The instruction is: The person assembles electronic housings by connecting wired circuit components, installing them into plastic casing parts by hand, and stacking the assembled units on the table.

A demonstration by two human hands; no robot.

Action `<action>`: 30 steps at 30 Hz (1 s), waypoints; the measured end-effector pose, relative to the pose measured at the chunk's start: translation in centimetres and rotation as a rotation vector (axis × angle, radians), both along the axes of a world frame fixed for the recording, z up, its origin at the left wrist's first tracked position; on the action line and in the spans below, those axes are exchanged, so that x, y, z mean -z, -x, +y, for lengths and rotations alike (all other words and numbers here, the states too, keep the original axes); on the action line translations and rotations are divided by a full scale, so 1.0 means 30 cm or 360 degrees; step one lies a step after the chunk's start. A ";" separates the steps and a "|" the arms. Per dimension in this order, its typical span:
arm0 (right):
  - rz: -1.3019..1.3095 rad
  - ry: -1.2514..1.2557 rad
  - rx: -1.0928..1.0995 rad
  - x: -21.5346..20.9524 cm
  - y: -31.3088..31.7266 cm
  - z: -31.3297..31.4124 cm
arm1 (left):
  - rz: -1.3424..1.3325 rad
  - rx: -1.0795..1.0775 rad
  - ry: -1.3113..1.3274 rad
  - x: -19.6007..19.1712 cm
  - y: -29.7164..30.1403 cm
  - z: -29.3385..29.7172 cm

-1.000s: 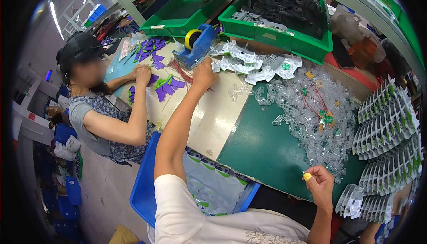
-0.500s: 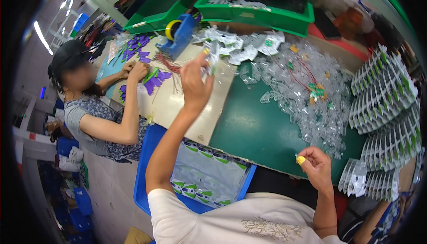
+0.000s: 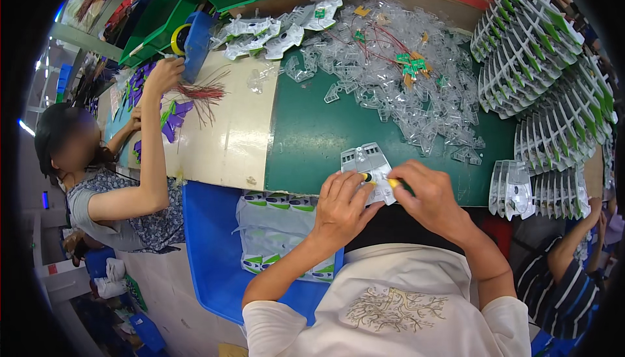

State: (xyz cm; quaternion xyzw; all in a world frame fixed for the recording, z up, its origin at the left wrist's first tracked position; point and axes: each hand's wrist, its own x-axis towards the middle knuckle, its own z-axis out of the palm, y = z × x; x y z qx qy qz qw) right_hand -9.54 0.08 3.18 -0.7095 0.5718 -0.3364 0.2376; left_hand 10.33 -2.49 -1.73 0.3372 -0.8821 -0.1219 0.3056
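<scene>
Panel, grey: my left hand pinches it at the worktop's edge; my right hand curls close, grip unclear.

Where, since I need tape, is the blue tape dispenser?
In the head view, upper left, the blue tape dispenser sits just beyond the red wires.

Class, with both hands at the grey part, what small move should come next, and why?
Probably a gentle press with the right hand while the left hand steadies the grey part: the left grips its left side, and the right is at its right edge. Anything pinched there is hidden.
</scene>
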 end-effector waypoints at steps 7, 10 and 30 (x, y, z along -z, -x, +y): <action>0.0641 0.0245 -0.0288 0.080 -0.050 -0.100 | 0.0058 0.0149 -0.0108 -0.011 -0.009 -0.023; 0.0628 0.0090 -0.0373 0.065 -0.047 -0.084 | 0.0146 0.0313 -0.0272 -0.034 -0.041 -0.077; 0.0592 -0.0034 -0.0162 0.033 -0.018 0.023 | 0.0137 -0.0221 -0.0293 -0.022 0.016 -0.428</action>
